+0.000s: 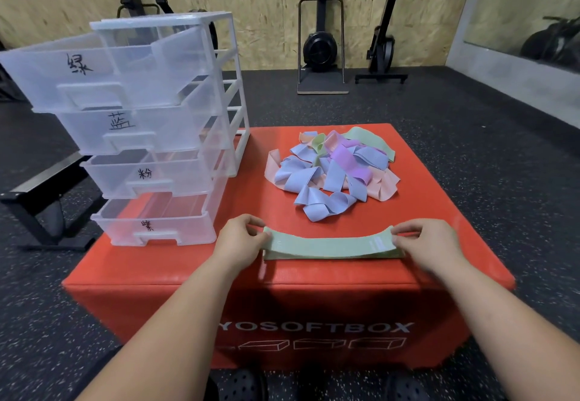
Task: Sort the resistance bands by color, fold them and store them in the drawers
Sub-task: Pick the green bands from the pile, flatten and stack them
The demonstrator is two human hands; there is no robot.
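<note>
At the left, on the red box (141,268), stands a drawer unit (150,137) of clear, smooth plastic with a white frame. Its four drawers (157,181) are all pulled out, stepped one under the other, and each front has a black handwritten sign. Your left hand (241,239) is just beside the lowest drawer; its thumb and fingers pinch the left end of the green band (326,246). This band is pale green, flat and wide, of a woven-looking fabric, with a small light label near its right end. It lies on the near part of the box top, stretched between your two hands in a soft curve, and it shows two layers. Behind it, near the middle of the box top, is the pile of bands (332,171): blue, pink, purple and green loops, twisted and lying over each other. Your right hand (426,243) pinches the right end of the green band, fingers on top. The box has a matt red cover with white letters on the front. The floor (470,149) is dark speckled rubber.
</note>
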